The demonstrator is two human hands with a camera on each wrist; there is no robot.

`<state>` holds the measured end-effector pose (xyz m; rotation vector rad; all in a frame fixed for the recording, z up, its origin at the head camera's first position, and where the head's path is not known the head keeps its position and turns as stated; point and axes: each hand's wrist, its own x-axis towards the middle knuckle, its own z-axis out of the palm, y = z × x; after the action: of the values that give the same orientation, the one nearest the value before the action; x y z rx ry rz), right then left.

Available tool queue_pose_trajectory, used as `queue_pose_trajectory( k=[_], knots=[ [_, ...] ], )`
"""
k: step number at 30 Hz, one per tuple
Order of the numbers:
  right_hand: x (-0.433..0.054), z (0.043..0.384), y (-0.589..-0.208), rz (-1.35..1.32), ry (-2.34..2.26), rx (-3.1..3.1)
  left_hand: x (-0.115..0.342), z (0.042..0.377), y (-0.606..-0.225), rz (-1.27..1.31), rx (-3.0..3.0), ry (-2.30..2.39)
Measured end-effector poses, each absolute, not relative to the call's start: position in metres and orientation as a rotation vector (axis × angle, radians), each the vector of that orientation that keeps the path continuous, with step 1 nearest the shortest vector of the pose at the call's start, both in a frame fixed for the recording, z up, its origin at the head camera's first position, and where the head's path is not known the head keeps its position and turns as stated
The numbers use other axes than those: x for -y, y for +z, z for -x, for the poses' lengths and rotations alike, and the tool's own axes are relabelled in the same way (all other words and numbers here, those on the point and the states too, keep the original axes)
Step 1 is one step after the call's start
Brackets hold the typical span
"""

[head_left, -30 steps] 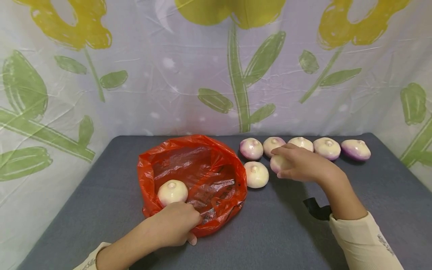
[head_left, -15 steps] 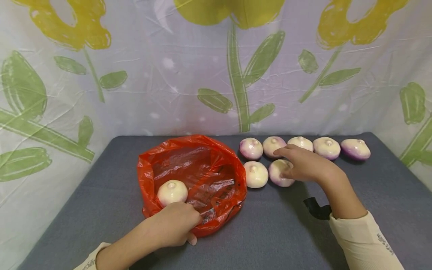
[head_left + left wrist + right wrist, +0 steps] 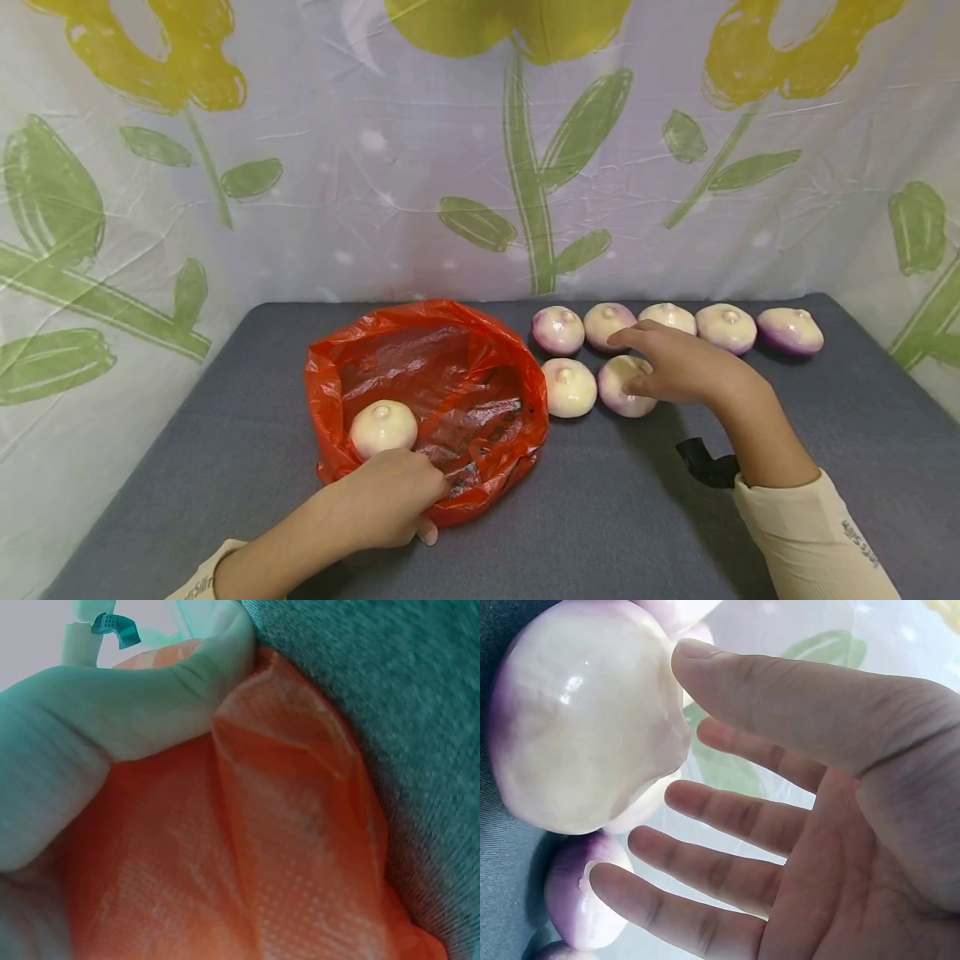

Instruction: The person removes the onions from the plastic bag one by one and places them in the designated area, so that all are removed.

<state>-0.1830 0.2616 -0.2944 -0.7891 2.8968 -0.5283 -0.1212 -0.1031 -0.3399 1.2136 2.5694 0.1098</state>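
A red plastic bag (image 3: 324, 392) lies with its mouth spread wide, one purple-and-white onion (image 3: 383, 427) inside it. My left hand (image 3: 386, 500) pinches the bag's near rim; in the left wrist view the thumb presses on the red plastic (image 3: 300, 840). Just above the right-hand onion of the front row (image 3: 618, 393), my right hand (image 3: 682, 365) hovers with its fingers spread. In the right wrist view that onion (image 3: 585, 720) rests on the cloth, with the thumb tip at its edge and the palm holding nothing.
Beside the bag sits another front-row onion (image 3: 572, 390). Behind runs a back row of several onions, among them one at the far right (image 3: 791, 333). A black curved piece (image 3: 705, 463) shows by the right wrist. A flowered curtain (image 3: 337, 208) closes the table's far side.
The right hand has lowered its onion onto the table in the front row and let go of it. The left hand and bag have stayed put.
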Motion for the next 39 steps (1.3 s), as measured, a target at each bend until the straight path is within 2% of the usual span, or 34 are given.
queue_pose_trajectory(
  k=[28, 33, 39],
  knots=[
    [-0.256, 0.179, -0.29, 0.776, -0.539, -2.914, 0.101, 0.121, -0.338, -1.197, -2.566, 0.069],
    [-0.24, 0.178, -0.285, 0.968, -0.585, -2.986, 0.101, 0.121, -0.338, -1.225, -2.586, 0.062],
    [-0.197, 0.172, -0.282, 1.244, -0.609, -3.015, 0.102, 0.121, -0.339, -1.196, -2.577, 0.081]
  ],
)
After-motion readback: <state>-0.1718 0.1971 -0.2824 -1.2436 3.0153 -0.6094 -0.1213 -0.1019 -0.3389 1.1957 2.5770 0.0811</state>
